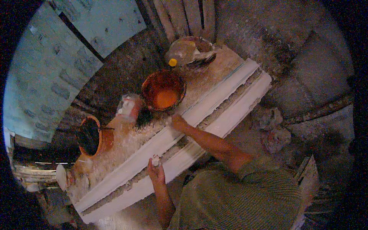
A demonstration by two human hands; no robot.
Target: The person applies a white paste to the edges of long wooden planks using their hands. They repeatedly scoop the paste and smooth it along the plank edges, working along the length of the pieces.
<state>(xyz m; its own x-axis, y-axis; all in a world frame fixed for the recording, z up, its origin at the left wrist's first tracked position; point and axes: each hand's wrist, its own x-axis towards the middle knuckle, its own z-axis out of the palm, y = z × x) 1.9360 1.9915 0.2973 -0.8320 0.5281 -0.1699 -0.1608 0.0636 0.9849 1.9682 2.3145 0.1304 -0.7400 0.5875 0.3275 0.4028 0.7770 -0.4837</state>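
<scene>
Two long white moulding strips, which look like plaster, lie side by side and slantwise across a worktop; the far strip (134,162) and the near strip (230,122) have a rough grey gap between them. My left hand (157,174) is closed around a small white lump (155,159) above the near strip. My right hand (178,122) reaches across both strips to the far edge of the far one. Its fingers are blurred, and whatever they may hold does not show.
Beyond the strips stand an orange bucket (147,85), a clear bag with white and red contents (128,107) and a tipped orange container with a dark inside (100,142). A whitish-crusted basin (182,53) sits at the worktop's far end. Crumpled pale bags (276,138) lie to the right.
</scene>
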